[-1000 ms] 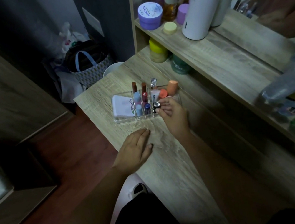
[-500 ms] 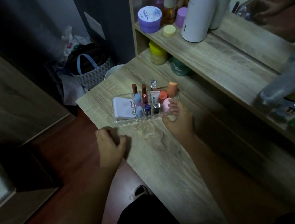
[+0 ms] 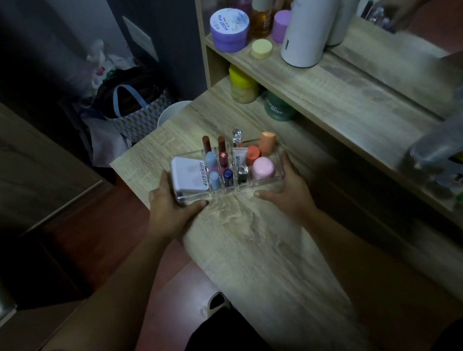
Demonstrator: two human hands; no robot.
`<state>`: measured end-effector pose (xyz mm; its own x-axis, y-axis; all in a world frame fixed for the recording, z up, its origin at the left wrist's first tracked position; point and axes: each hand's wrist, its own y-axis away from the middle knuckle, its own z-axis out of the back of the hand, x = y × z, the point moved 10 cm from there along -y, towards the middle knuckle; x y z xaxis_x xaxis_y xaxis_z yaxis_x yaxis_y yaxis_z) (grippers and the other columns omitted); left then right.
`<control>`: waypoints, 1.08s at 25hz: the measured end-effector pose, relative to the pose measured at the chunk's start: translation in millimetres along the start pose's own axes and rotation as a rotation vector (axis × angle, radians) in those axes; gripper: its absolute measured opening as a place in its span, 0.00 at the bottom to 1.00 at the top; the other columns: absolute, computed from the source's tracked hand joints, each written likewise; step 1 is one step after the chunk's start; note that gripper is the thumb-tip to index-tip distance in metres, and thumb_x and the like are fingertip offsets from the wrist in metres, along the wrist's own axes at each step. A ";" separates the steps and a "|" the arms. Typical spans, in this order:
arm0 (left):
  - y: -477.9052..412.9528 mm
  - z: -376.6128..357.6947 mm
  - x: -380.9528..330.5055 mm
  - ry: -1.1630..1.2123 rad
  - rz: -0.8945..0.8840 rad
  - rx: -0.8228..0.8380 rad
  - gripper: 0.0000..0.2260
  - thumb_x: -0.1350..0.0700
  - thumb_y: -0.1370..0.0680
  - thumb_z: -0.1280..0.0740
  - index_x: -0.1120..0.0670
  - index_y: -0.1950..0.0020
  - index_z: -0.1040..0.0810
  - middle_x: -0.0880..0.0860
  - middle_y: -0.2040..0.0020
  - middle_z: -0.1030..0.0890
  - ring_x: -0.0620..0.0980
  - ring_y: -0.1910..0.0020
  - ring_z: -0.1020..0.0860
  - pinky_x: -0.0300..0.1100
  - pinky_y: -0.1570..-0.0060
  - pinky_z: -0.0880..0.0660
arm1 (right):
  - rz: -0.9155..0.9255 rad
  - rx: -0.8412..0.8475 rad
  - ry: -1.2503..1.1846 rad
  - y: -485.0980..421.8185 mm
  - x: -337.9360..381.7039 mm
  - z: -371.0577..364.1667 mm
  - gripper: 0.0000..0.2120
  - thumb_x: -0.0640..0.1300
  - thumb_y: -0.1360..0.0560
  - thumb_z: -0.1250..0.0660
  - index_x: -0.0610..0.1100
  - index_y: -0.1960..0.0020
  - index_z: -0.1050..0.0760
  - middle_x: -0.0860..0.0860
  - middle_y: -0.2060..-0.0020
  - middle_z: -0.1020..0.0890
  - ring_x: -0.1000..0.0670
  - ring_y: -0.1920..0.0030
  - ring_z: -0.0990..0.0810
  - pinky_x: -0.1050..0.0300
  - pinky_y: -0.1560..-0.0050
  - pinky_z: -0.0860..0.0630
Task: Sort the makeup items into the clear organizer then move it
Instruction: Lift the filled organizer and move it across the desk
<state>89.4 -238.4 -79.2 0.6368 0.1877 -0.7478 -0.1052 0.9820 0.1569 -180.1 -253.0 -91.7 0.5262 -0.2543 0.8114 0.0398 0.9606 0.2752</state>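
Observation:
The clear organizer [image 3: 228,194] stands on the wooden table [image 3: 268,255] near its far left corner. It holds a white compact [image 3: 187,175], several lipsticks and small tubes [image 3: 223,161], a pink round-capped item [image 3: 262,167] and orange-capped items [image 3: 262,145]. My left hand [image 3: 170,208] clasps the organizer's left end, thumb along its front edge. My right hand [image 3: 286,189] clasps its right end in the same way.
A shelf [image 3: 332,91] runs along the right with a purple jar [image 3: 230,30], bottles and a white cylinder [image 3: 312,16]. Yellow [image 3: 242,84] and green [image 3: 277,106] jars sit beneath it. A mirror is behind. A patterned bag [image 3: 134,112] stands on the floor beyond the table.
My left hand came off the table edge and took the organizer's left end. My right hand let the pink item into the right compartment and shifted to grip the right end.

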 end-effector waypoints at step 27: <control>23.7 -79.5 -100.2 -0.056 -0.400 0.417 0.39 0.47 0.39 0.24 0.50 0.30 0.33 0.52 0.42 0.19 0.48 0.46 0.21 0.40 0.50 0.27 | -0.207 -0.508 -0.238 155.3 -70.5 70.6 0.33 0.40 0.34 0.23 0.46 0.31 0.31 0.48 0.42 0.18 0.51 0.44 0.20 0.62 0.43 0.24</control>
<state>-37.6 -232.3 -51.9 0.6057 -0.2092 -0.7677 0.4548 0.8827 0.1183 -271.1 -93.8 -69.7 0.2620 -0.4036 0.8766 0.5529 0.8073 0.2063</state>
